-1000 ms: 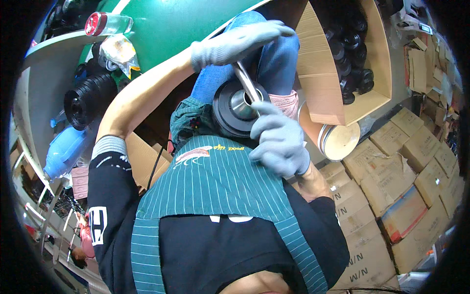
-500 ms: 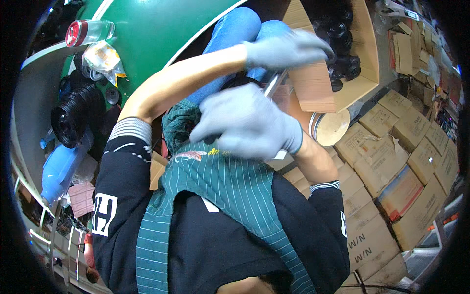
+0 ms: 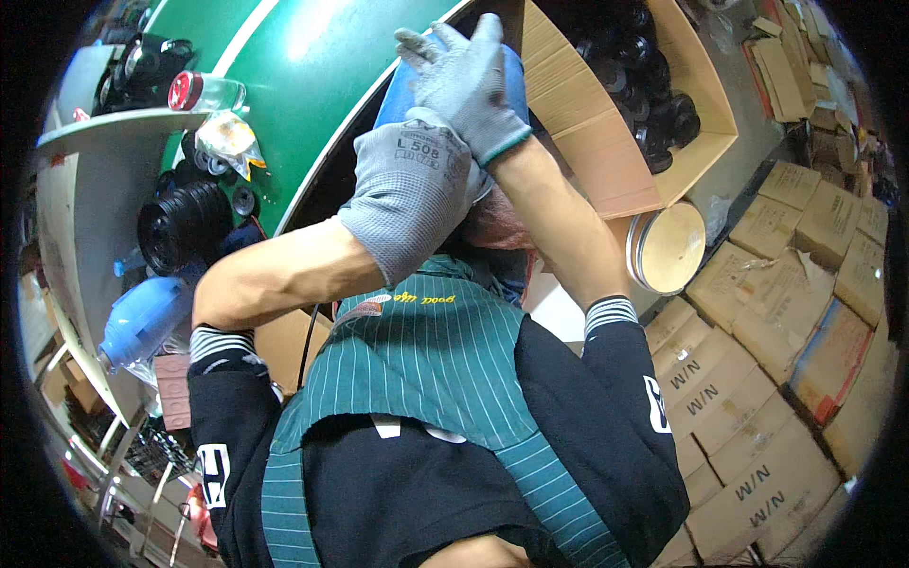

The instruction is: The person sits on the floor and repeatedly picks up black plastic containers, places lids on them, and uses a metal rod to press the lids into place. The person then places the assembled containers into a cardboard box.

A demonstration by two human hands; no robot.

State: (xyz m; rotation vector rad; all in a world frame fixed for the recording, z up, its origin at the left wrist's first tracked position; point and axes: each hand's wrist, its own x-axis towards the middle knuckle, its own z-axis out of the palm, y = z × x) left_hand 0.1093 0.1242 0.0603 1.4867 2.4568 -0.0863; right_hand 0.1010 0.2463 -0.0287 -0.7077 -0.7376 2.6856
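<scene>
Both my hands wear grey knit gloves and cross over my blue jeans (image 3: 396, 97). My right hand (image 3: 466, 87) is open, its fingers spread toward the green table's edge. Nothing shows in it. Beneath its wrist lies my left hand (image 3: 402, 175), back upward; its fingers are mostly hidden, so whether it holds anything does not show. A reddish wrapped item (image 3: 498, 220) lies in my lap, just below the crossed wrists. Beside my right forearm stands an open cardboard box (image 3: 696, 156) with several round black parts (image 3: 653, 114) inside. Its flap (image 3: 592, 142) leans toward my hands.
A green table (image 3: 312, 66) curves along the far left. On it are a red-lidded jar (image 3: 208, 92) and a plastic bag (image 3: 230, 142). Black rings (image 3: 180, 222) and a blue bottle (image 3: 142, 317) sit to the left. A round tub (image 3: 670, 248) and stacked cartons (image 3: 757, 379) stand right.
My left hand has drawn back from the box flap toward my lap. My right hand has moved up and away from my body, crossing over the left. The metal piece between them no longer shows.
</scene>
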